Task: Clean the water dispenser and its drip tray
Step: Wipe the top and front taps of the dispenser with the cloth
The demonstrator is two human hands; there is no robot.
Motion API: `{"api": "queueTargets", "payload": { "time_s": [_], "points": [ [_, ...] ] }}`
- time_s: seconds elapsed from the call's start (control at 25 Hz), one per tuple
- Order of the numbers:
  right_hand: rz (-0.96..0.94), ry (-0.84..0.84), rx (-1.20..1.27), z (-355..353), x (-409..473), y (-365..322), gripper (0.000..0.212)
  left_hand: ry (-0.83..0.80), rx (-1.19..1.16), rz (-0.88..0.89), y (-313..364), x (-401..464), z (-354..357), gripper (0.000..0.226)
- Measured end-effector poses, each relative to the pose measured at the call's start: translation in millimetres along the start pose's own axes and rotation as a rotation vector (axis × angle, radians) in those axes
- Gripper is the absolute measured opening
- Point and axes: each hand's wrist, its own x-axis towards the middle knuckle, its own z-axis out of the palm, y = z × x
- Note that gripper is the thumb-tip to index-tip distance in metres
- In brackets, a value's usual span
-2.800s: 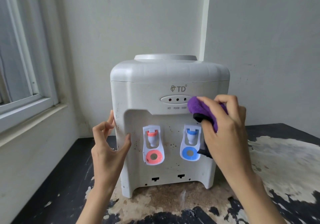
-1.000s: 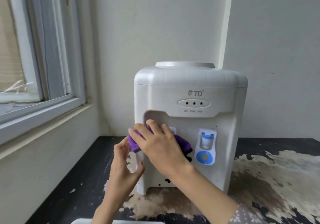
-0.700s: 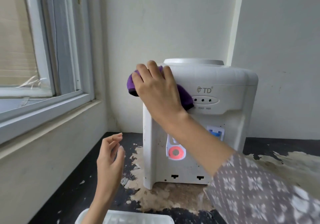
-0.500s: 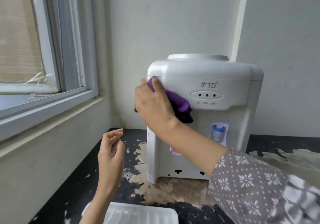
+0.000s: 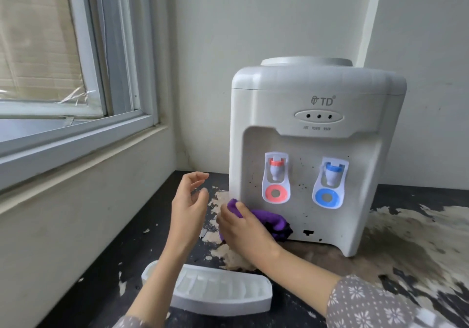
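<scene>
The head view is showing a white dispenser [image 5: 314, 150] standing on a worn black table [image 5: 418, 239] in a corner, near a window [image 5: 63, 74] on the left. The right hand [image 5: 243, 228] is pressing a purple cloth [image 5: 269, 222] against the lower left front of the dispenser, just below the red tap [image 5: 276, 178]; its fingers are curling over the bunched cloth and holding it, most likely so that the wad is giving a firm pad for rubbing the corner and the low edge. The left hand [image 5: 189, 206] is hovering just beside the dispenser's left side, apart from it, with fingers loosely bent and nothing in them; it is probably waiting there to steady the body if the rubbing starts pushing it along the table. Dark specks are showing on the recessed panel between the red tap and the blue tap [image 5: 330, 179], so that area is seemingly still needing attention. The drip tray [image 5: 215, 292] is lying detached on the table at the near edge, under the left forearm and well apart from its slots at the dispenser's base, presumably taken out so that both it and the panel behind it can be reached; whether it is already wiped I cannot tell. A patterned sleeve [image 5: 380, 302] is covering the right forearm at the lower right.
</scene>
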Motion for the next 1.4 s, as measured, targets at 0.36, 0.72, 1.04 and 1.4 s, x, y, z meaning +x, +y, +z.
{"api": "queueTargets", "payload": {
  "time_s": [0.36,0.72,1.04,1.4],
  "points": [
    [0.019,0.358,0.286,38.8,-57.3,7.4,0.029,-0.044,0.041,-0.102,-28.7,-10.3,8.7,0.011],
    [0.581,0.472,0.866,39.3,-85.2,31.7,0.064,0.003,0.235,-0.177,-40.0,-23.1,12.6,0.025],
    [0.942,0.644,1.276,27.1,-25.0,0.1,0.036,-0.131,0.151,-0.111,-43.9,-26.5,16.5,0.019],
    [0.444,0.358,0.727,41.3,-42.1,1.3,0.039,-0.132,0.199,-0.112,-46.6,-24.7,17.6,0.018]
  ]
}}
